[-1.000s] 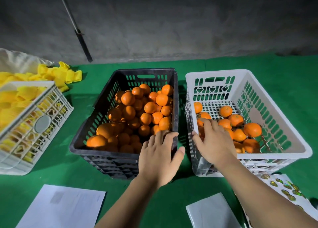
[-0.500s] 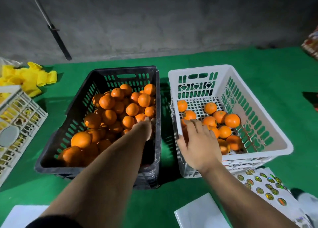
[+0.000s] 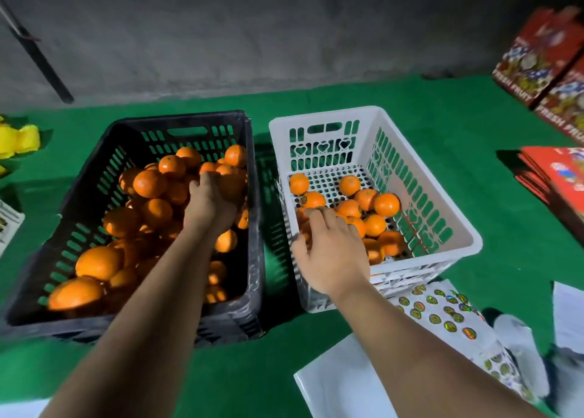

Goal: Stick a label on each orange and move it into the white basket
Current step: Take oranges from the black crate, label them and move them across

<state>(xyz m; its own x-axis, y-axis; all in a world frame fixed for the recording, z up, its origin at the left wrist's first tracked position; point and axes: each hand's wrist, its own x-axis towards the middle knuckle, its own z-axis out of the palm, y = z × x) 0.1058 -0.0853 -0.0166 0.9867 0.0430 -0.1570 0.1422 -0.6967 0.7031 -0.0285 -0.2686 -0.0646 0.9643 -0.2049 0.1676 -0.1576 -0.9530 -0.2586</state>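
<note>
Reaching left hand [image 3: 210, 206] cupped on glossy oranges [image 3: 150, 183], grip unclear, right hand [image 3: 331, 253] loosely spread over white basket [image 3: 442, 203]

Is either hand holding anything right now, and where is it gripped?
Left hand reaches into the black crate, fingers curled down over an orange, but the hold is hidden. Right hand rests over the white basket rim, holding nothing visible.

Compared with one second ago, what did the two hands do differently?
The left hand left the black crate's near rim and reached forward into the pile of oranges. The right hand stayed at the near wall of the white basket. Both containers stayed put.
</note>
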